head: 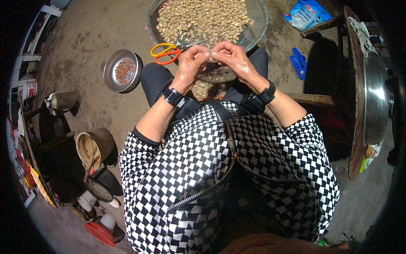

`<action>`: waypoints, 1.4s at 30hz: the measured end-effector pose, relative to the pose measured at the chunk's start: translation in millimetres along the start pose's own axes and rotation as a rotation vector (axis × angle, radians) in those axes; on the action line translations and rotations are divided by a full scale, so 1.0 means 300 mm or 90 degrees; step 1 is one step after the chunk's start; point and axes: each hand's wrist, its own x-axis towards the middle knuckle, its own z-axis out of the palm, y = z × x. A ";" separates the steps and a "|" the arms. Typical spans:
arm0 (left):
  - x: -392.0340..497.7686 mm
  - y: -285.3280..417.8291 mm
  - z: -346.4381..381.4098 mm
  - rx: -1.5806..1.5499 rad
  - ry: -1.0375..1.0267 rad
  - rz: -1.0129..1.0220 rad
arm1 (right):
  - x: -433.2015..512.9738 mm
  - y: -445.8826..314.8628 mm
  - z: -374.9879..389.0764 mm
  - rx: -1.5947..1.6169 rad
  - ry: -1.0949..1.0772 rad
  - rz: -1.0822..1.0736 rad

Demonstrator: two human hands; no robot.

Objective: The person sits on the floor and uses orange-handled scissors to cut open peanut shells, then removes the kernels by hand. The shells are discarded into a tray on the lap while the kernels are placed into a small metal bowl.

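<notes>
My left hand (191, 65) and my right hand (234, 60) meet at the fingertips, thumbs and forefingers pinched together on a small object that looks like a peanut (211, 54), mostly hidden by the fingers. Just beyond them, a round mesh sieve (258, 30) holds a heap of unshelled peanuts (203, 20). Scissors with one yellow and one orange handle loop (165, 54) lie at the sieve's near edge, beside my left hand. On the floor to the left stands a metal bowl (109, 71) with reddish shelled peanuts (125, 71) inside.
Blue slippers (298, 63) and a blue plastic bag (307, 15) lie to the right, near a wooden bench (356, 127) bearing a large metal basin (375, 101). On the left are a metal pot (65, 101), a bucket (101, 143) and a red basket (99, 233). Shell bits lie below my hands.
</notes>
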 end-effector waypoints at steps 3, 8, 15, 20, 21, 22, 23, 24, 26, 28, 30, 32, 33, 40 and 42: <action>0.000 -0.001 0.001 0.027 -0.033 0.022 | 0.003 0.003 -0.003 -0.011 -0.003 -0.007; -0.006 0.010 0.013 0.107 -0.013 0.056 | 0.012 0.010 -0.003 -0.039 0.000 -0.020; 0.004 0.026 0.029 0.198 0.042 0.020 | 0.024 0.015 -0.007 0.038 -0.014 -0.040; -0.014 0.008 -0.001 0.000 0.041 -0.089 | 0.033 0.015 -0.036 0.347 -0.065 0.105; -0.018 0.004 -0.013 0.020 0.044 -0.103 | 0.032 0.015 -0.039 0.381 -0.065 0.113; -0.014 0.003 -0.030 0.140 0.043 -0.152 | 0.029 0.015 -0.041 0.361 -0.052 0.118; -0.016 -0.007 -0.033 0.078 0.028 -0.160 | 0.023 0.014 -0.042 0.341 -0.039 0.124; -0.017 -0.017 -0.034 0.020 0.032 -0.160 | 0.019 0.012 -0.041 0.327 -0.035 0.126; -0.012 -0.028 -0.038 -0.155 0.005 -0.199 | 0.011 0.003 -0.038 0.229 -0.059 0.107; -0.002 -0.034 -0.034 -0.274 -0.040 -0.238 | 0.005 -0.007 -0.029 0.126 -0.095 0.073; 0.003 -0.034 -0.030 -0.348 -0.068 -0.260 | 0.003 -0.020 -0.018 0.018 -0.141 0.022; 0.005 -0.034 -0.025 -0.333 -0.059 -0.259 | 0.002 -0.033 -0.015 -0.062 -0.137 0.003; 0.005 -0.034 -0.024 -0.332 -0.060 -0.252 | 0.002 -0.037 -0.013 -0.100 -0.138 -0.009; -0.016 -0.021 -0.011 -0.266 -0.016 -0.253 | 0.017 -0.014 -0.022 -0.146 -0.112 0.003; -0.027 -0.013 0.000 -0.223 -0.042 -0.172 | 0.022 -0.001 -0.031 -0.087 -0.112 0.033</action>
